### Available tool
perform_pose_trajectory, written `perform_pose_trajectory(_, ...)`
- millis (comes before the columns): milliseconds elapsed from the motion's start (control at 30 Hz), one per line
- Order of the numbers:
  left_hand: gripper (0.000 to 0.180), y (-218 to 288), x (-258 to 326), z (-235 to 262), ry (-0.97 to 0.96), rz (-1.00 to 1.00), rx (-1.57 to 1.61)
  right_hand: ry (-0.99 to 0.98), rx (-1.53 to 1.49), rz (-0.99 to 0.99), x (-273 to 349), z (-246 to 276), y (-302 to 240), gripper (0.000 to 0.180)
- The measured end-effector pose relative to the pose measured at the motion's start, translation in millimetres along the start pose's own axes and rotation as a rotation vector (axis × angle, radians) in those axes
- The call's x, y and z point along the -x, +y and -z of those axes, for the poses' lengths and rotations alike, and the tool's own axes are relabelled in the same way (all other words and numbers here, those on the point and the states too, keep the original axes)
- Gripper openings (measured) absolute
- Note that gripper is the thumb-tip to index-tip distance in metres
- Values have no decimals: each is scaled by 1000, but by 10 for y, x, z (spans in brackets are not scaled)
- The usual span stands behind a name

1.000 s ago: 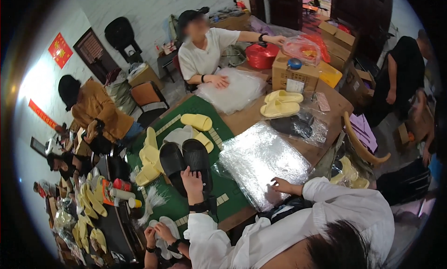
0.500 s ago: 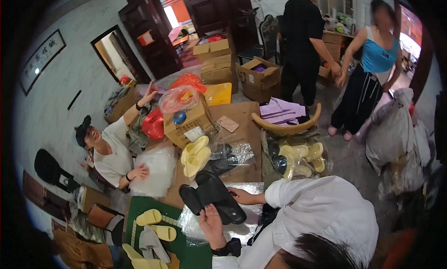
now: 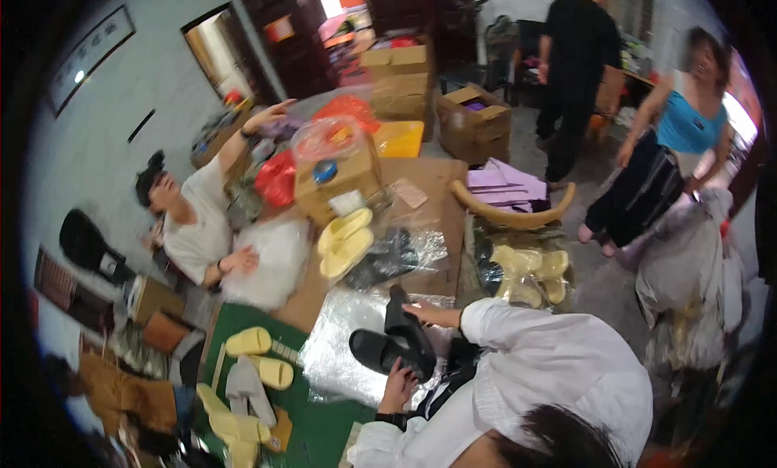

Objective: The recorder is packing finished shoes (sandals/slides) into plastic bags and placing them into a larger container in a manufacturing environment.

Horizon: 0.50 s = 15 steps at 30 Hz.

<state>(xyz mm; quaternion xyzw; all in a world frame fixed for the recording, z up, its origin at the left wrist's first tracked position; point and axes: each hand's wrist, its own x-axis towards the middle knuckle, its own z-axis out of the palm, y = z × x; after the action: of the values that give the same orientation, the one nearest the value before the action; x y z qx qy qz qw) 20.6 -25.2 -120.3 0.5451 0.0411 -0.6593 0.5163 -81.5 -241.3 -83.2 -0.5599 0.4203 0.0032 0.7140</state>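
Black slippers (image 3: 394,345) are now sitting lower over the clear plastic bag (image 3: 340,338) than a moment ago. Left hand (image 3: 398,379) is gripping one, right hand (image 3: 427,312) is pressing the other's top. Bagging not started; yellow slippers (image 3: 344,241) are waiting on the table (image 3: 429,185).

A small packing workshop for slippers is shown. A long wooden table (image 3: 437,193) is covered with clear plastic bags (image 3: 356,346) and pairs of yellow slippers (image 3: 344,241). Cardboard boxes (image 3: 473,124) are stacked on the floor and on the table, and several people are gathered around it.
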Motion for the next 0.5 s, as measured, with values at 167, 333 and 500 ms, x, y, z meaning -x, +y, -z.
perform_pose_trajectory(167, 59, -375, -81, 152, 53, -88, 25, 236, 156, 149, -24, -191, 37, 89)
perform_pose_trajectory(333, 34, -371, -178, -81, 216, -304, -148, 230, 210, 366, -288, -231, 31, 90)
perform_pose_trajectory(500, 21, -515, -165, 42, 670, -373, -634, 19, 477, 548, -242, -359, -265, 82)
